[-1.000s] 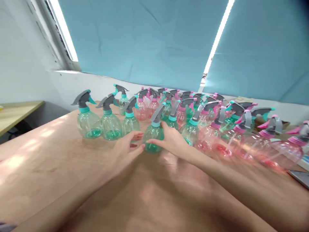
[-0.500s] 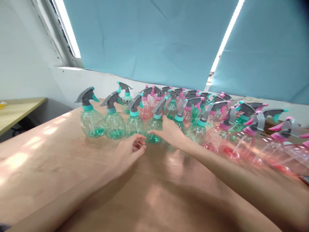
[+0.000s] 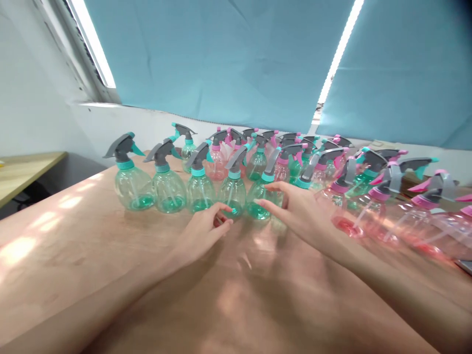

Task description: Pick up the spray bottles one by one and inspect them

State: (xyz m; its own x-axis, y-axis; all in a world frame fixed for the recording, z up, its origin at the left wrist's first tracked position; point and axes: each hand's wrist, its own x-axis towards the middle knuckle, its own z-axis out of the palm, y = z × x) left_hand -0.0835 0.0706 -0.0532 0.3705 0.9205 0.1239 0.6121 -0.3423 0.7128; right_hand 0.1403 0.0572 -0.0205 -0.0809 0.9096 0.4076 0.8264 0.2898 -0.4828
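Both hands reach toward the front row of spray bottles at the far edge of the desk (image 3: pixel 92 255). The right hand (image 3: pixel 300 214) is spread wide, thumb above and fingers below, its fingertips (image 3: pixel 262 202) against the belly of a green spray bottle (image 3: pixel 254 202). It cups the bottle's side rather than closing round it, probably because the body is too round for a tight grip. The left hand (image 3: pixel 204 230) is loosely curled and narrow, and it holds nothing. Its fingertips lie at the foot of the neighbouring green bottle (image 3: pixel 233 194), but I cannot tell if they touch it.

Both bottles stand upright on the desk, touching or nearly so. They end a line that three more green bottles (image 3: pixel 168 189) carry on toward the far left corner. All have bulbous bodies of clear tinted plastic with a thin dip tube inside, a teal collar and a grey trigger head. The flat bases likely keep them steady, and the heads all point the same way.

Behind them a dense cluster of green and pink bottles (image 3: pixel 283 162) fills the far edge, and pink bottles (image 3: pixel 413 221) run along the right edge. The desk top is smooth reddish wood with a slight sheen. Beyond it hang blue blinds (image 3: pixel 221 59), and a paler second desk (image 3: pixel 25 169) stands off to the left.
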